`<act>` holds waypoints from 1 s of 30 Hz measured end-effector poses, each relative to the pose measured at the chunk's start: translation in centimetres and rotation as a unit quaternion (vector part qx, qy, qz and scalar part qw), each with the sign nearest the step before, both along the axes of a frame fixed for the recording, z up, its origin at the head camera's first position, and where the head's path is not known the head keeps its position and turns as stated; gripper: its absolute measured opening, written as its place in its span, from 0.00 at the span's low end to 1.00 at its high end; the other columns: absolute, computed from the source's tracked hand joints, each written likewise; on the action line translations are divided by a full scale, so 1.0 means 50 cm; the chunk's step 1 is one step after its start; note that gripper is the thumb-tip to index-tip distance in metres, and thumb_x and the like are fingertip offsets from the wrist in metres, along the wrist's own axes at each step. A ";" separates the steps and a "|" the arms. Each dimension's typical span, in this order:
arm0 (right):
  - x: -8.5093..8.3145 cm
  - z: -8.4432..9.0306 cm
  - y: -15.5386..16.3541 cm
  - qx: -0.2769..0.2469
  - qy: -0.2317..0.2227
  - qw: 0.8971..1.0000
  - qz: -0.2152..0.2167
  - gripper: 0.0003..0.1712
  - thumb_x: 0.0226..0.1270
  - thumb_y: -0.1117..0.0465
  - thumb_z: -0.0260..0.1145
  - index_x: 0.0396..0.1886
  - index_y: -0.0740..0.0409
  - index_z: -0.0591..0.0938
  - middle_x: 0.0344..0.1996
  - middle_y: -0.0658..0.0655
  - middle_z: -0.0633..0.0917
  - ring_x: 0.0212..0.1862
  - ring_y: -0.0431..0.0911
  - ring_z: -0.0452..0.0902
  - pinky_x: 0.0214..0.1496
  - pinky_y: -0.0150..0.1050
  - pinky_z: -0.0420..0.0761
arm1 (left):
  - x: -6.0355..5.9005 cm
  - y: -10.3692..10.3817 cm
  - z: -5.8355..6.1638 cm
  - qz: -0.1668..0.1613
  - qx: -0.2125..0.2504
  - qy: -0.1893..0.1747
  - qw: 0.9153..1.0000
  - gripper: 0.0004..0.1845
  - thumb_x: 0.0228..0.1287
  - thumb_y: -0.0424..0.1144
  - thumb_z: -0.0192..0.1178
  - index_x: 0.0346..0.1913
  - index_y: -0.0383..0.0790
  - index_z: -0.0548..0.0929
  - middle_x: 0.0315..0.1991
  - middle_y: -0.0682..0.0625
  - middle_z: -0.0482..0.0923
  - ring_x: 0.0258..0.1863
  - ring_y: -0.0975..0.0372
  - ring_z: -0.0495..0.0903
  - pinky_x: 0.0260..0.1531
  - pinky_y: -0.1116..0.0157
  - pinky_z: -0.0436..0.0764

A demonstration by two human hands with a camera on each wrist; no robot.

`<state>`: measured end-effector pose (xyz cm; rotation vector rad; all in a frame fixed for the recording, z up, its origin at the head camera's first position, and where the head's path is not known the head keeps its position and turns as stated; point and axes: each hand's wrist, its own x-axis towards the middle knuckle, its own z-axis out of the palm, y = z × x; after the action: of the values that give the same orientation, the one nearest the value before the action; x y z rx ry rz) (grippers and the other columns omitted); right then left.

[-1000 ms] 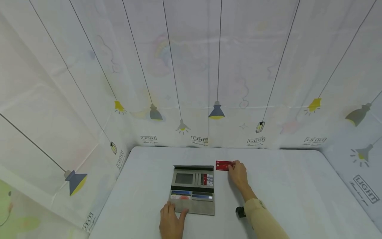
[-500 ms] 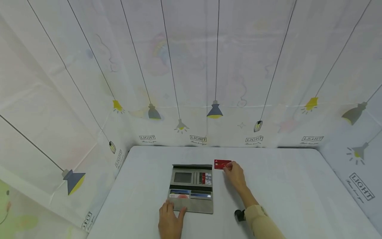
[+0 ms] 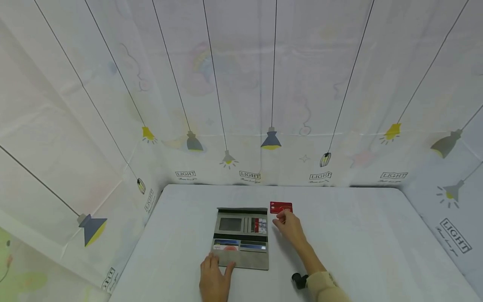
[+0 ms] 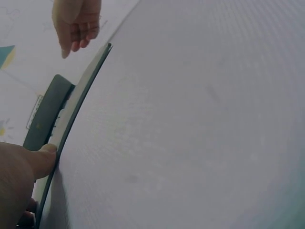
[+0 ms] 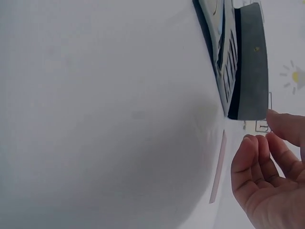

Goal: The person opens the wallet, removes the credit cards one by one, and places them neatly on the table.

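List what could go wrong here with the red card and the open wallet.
1. The red card lies flat on the table, apart from the right hand; it may be hard to pinch up.
2. The left hand presses only the near corner of the wallet, so the wallet might pivot if nudged.

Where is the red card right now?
In the head view, the red card lies flat on the table, just right of the open wallet's far corner, beyond the right hand.

A white table (image 3: pixel 358 235) stands among pale curtains (image 3: pixel 241 84) printed with hanging lamps.
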<state>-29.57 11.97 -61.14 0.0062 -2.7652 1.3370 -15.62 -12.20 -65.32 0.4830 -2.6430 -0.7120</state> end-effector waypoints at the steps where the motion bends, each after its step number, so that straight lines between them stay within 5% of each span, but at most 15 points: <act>1: 0.004 0.002 -0.003 0.000 -0.001 1.000 0.002 0.11 0.66 0.61 0.70 0.43 0.62 0.80 0.33 0.56 0.82 0.35 0.44 0.76 0.31 0.31 0.77 | 0.000 0.000 0.001 0.000 0.000 -0.001 1.000 0.33 0.49 0.57 0.76 0.47 0.31 0.83 0.56 0.38 0.79 0.57 0.47 0.77 0.52 0.49 0.83; 30: 0.091 -0.001 -0.064 0.024 -0.005 0.986 0.166 0.09 0.62 0.65 0.73 0.37 0.59 0.79 0.29 0.51 0.77 0.33 0.41 0.71 0.31 0.28 0.75 | 0.003 0.002 0.003 -0.004 0.006 0.008 1.000 0.33 0.50 0.56 0.76 0.48 0.30 0.82 0.56 0.37 0.79 0.57 0.46 0.77 0.53 0.49 0.83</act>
<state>-25.00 8.78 -61.17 0.4840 -2.8972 1.3340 -15.49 -12.08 -65.19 0.4674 -2.6291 -0.7312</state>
